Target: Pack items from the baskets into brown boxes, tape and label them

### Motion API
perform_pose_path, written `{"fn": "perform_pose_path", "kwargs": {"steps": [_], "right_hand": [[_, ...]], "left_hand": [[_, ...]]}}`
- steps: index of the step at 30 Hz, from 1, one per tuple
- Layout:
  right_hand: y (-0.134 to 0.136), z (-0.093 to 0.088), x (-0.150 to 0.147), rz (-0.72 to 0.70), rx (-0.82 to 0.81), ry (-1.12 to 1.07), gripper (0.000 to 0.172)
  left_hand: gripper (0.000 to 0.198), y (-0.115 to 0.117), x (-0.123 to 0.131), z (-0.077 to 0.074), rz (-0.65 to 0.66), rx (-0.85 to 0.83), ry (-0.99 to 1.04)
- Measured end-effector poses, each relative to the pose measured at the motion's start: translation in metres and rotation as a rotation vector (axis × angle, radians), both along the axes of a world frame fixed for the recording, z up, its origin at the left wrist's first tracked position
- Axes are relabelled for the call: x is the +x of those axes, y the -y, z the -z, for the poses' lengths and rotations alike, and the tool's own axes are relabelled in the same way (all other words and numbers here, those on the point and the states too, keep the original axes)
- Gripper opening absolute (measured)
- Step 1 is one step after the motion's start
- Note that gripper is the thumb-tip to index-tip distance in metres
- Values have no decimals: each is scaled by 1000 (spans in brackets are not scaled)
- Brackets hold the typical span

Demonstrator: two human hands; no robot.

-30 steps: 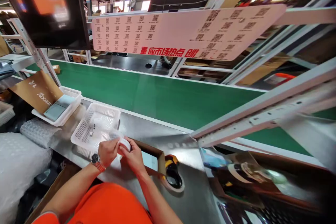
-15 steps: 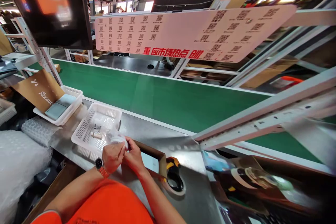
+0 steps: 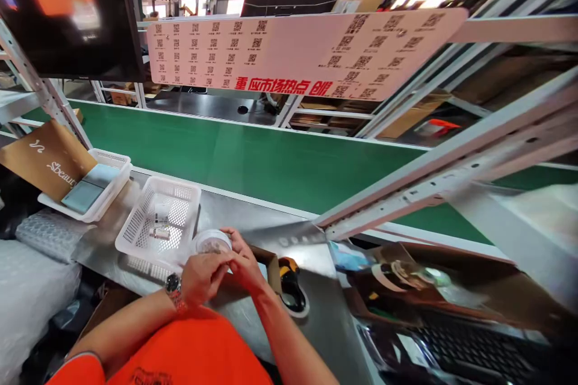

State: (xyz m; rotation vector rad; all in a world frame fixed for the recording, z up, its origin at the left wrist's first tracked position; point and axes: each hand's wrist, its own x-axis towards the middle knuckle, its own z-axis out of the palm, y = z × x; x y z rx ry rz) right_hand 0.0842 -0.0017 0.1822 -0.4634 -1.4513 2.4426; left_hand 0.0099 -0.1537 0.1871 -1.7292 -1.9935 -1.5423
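Observation:
Both my hands meet over the steel bench near my chest. My left hand point(image 3: 203, 277), with a wristwatch, and my right hand point(image 3: 246, 264) together grip a small round white jar point(image 3: 212, 242) wrapped in clear film, its open top facing me. Just left of the jar stands a white perforated basket point(image 3: 135, 225) with a small bottle point(image 3: 160, 233) lying inside. A brown cardboard box point(image 3: 272, 264) sits right behind my right hand.
A tape dispenser point(image 3: 291, 292) lies right of the box. A second white basket point(image 3: 115, 177) with flat grey-green packs and a brown paper bag point(image 3: 43, 156) stands far left. Bubble wrap point(image 3: 49, 231) lies at the left edge. A green conveyor belt point(image 3: 271, 165) runs behind the bench.
The jar has turned so its round open top faces me, and my hands have shifted slightly right along it. The view has swung a little.

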Motion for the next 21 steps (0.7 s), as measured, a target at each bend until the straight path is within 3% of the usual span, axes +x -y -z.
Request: {"fn": "perform_pose_path", "kwargs": {"steps": [3, 7, 10, 12, 14, 15, 17, 19, 21], "right_hand": [[-10, -1, 11, -84, -45, -38, 76], [-13, -2, 23, -147, 97, -47, 104], [-20, -6, 27, -23, 186, 49, 94], [-29, -12, 29, 106, 201, 81, 84], [-40, -20, 31, 239, 215, 74, 82], [-46, -24, 33, 293, 224, 63, 82], [-56, -31, 36, 357, 240, 46, 84], [-64, -36, 40, 383, 256, 45, 84], [-72, -35, 44, 401, 292, 49, 81]], "left_hand": [[22, -9, 2, 4, 18, 2, 210], [25, -24, 3, 10, 27, 87, 701], [33, -30, -10, 3, 63, 154, 882], [39, -30, -26, -6, -14, 273, 797], [63, -31, -46, -12, -103, 306, 589], [81, -33, -54, -13, -104, 247, 466], [106, -40, -67, -10, 18, 6, 267], [92, -52, -71, 0, 193, -224, 198], [53, -65, -70, 10, 270, -361, 220]]}}
